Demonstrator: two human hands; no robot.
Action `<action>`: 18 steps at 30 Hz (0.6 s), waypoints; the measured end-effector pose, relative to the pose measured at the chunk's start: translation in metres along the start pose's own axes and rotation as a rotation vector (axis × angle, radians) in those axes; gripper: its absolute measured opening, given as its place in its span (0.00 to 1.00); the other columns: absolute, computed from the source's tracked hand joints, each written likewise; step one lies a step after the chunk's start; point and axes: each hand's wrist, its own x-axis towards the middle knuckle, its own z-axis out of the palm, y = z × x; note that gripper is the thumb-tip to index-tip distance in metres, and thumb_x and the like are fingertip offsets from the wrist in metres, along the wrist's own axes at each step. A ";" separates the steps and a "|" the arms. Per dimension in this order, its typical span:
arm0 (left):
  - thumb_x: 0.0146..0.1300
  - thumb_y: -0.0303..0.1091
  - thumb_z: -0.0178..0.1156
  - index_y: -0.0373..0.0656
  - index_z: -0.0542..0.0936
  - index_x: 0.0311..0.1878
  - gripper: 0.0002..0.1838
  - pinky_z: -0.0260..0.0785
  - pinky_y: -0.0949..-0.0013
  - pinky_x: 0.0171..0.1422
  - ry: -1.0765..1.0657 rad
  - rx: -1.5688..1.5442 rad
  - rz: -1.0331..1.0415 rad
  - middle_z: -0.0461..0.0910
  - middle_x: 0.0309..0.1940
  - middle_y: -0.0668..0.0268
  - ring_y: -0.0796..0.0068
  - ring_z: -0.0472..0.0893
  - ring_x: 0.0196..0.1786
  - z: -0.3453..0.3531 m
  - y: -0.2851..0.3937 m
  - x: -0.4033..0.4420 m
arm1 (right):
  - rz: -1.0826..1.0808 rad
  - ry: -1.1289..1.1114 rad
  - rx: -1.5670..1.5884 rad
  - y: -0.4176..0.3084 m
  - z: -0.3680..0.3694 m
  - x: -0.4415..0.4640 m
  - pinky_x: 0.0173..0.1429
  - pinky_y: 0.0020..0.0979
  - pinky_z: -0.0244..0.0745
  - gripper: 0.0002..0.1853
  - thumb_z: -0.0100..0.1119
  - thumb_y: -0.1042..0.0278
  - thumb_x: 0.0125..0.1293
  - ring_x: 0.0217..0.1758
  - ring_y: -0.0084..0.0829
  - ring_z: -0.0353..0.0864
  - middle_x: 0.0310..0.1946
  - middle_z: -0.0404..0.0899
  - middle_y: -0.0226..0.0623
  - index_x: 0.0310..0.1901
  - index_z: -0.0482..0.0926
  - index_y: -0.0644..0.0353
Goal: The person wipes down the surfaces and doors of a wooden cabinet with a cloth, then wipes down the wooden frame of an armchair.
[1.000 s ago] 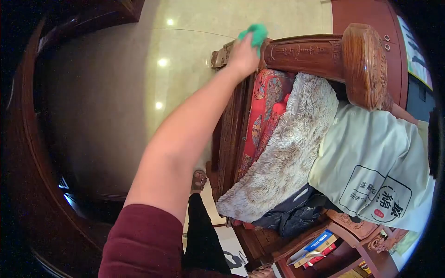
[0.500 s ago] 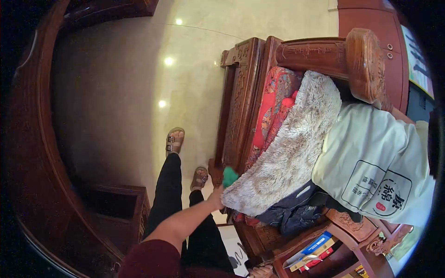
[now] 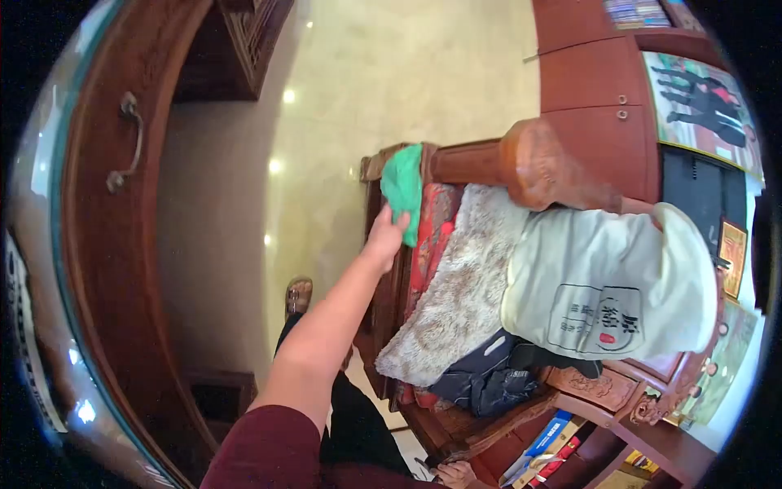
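Note:
My left hand is closed around a green cloth, at the end of my outstretched arm. The cloth lies against the front corner of a carved wooden sofa, near its armrest. Beside it is a red patterned cushion, partly covered by a shaggy grey-white throw. My right hand is at the bottom edge by the sofa's wooden end, its fingers curled. What it grips is hard to see.
A white printed bag and dark folded clothes rest on the sofa. Boxes stand in a shelf at the lower right. A wooden cabinet with a metal handle is at left. Red cabinets stand beyond.
My left hand has moved the green cloth up along the sofa's front, away from me, to the far corner. The view has shifted too. My right hand stays low at the bottom edge.

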 end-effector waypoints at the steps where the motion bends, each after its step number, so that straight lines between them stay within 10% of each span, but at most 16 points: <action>1: 0.65 0.33 0.50 0.43 0.57 0.64 0.25 0.56 0.63 0.64 -0.030 -0.017 0.045 0.67 0.58 0.63 0.69 0.66 0.59 0.005 0.018 -0.001 | -0.018 -0.027 0.001 0.006 0.013 -0.008 0.53 0.46 0.64 0.15 0.51 0.53 0.52 0.51 0.30 0.72 0.49 0.74 0.31 0.40 0.77 0.47; 13: 0.62 0.27 0.50 0.50 0.65 0.56 0.19 0.68 0.62 0.48 0.110 -0.127 -0.390 0.73 0.46 0.67 0.72 0.73 0.46 -0.038 0.029 -0.128 | 0.258 0.084 0.286 0.009 -0.035 0.048 0.52 0.38 0.64 0.21 0.54 0.67 0.53 0.48 0.38 0.69 0.48 0.71 0.38 0.51 0.71 0.53; 16: 0.61 0.25 0.51 0.47 0.67 0.56 0.19 0.66 0.65 0.50 0.057 -0.025 -0.370 0.73 0.47 0.66 0.71 0.73 0.47 -0.008 0.049 -0.155 | 0.488 0.488 0.593 0.013 -0.115 0.136 0.54 0.41 0.64 0.24 0.51 0.72 0.58 0.50 0.43 0.71 0.51 0.67 0.47 0.57 0.64 0.62; 18: 0.59 0.24 0.50 0.43 0.65 0.57 0.20 0.63 0.64 0.54 -0.199 0.259 -0.251 0.72 0.48 0.64 0.66 0.72 0.49 0.017 0.057 -0.160 | 0.529 0.630 1.671 0.028 -0.193 0.216 0.61 0.37 0.61 0.33 0.52 0.71 0.60 0.60 0.39 0.64 0.63 0.55 0.45 0.65 0.51 0.56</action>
